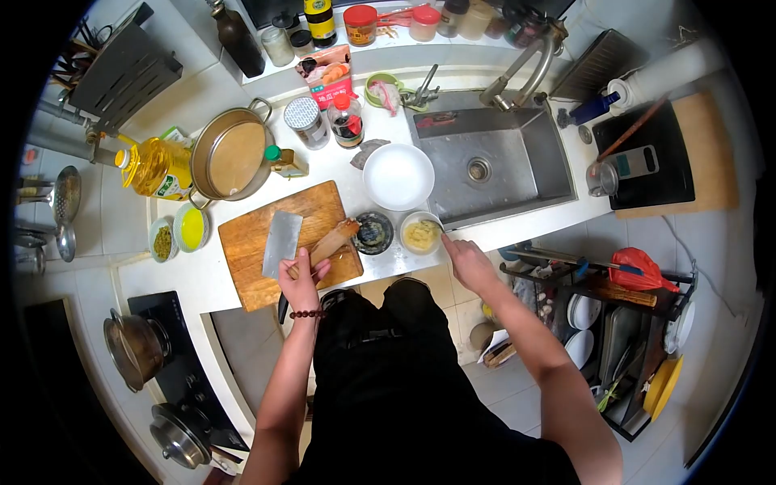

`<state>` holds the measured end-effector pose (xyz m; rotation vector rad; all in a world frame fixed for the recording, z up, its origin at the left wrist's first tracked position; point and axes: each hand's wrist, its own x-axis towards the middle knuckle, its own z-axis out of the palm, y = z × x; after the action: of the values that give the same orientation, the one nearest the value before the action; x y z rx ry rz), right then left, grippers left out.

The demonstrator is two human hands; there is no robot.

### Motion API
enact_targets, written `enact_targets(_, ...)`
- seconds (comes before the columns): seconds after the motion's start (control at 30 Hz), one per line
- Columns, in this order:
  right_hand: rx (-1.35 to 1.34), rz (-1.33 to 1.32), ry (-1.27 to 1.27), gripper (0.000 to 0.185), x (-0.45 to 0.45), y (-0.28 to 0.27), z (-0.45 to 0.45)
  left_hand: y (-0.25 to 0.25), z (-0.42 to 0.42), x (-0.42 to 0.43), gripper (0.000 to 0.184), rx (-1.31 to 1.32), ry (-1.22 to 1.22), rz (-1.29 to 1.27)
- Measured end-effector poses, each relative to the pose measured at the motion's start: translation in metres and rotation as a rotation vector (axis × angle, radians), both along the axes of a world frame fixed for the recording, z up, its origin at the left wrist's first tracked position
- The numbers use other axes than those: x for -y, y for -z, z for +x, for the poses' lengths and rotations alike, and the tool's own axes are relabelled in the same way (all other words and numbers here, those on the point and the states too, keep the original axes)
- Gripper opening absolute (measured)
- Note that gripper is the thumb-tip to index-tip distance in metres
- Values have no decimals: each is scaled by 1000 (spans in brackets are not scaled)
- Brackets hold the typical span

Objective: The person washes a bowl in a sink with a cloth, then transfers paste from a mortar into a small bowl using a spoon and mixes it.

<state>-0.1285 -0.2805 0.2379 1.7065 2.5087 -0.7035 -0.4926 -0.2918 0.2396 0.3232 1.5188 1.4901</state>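
Observation:
My left hand [301, 278] is closed on the lower end of a wooden pestle [334, 241], whose stained tip points toward a dark mortar [373, 233]. Beside that hand, a cleaver [282, 244] lies on the wooden cutting board [323, 204]; its handle is hidden. To the right of the mortar is a small white bowl [411, 246] holding a pale yellow mash [420, 234]. My right hand [470, 263] grips a thin utensil [440, 228] that reaches over the bowl's right rim. A white plate [398, 177] sits just behind the bowl.
The sink [493, 166] lies to the right, beyond the plate. At the back left stand a large pot [231, 155], an oil bottle [162, 167] and two small bowls [192, 226]. Jars and a sauce bottle [345, 121] stand behind the board. A dish rack [622, 291] is lower right.

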Motion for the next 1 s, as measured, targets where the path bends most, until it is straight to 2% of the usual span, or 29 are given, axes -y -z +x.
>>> enact_targets(0.47, -32, 48, -28, 66, 6, 11, -9, -5, -9, -3, 33, 5, 37, 14)
enact_targets(0.57, -136, 170, -7, 66, 8, 13, -7, -9, -8, 0, 33, 13, 47, 2)
enact_targets(0.77, 18, 27, -55, 59, 12, 15, -15, -4, -8, -2, 34, 19, 86, 7)
enact_targets(0.93, -151, 153, 21, 51, 2, -8, -21, -4, -8, -3, 34, 33, 75, 0)
enact_targets(1.0, -124, 159, 15, 47, -2, -2, -18, -2, -9, -5, 35, 34, 76, -3)
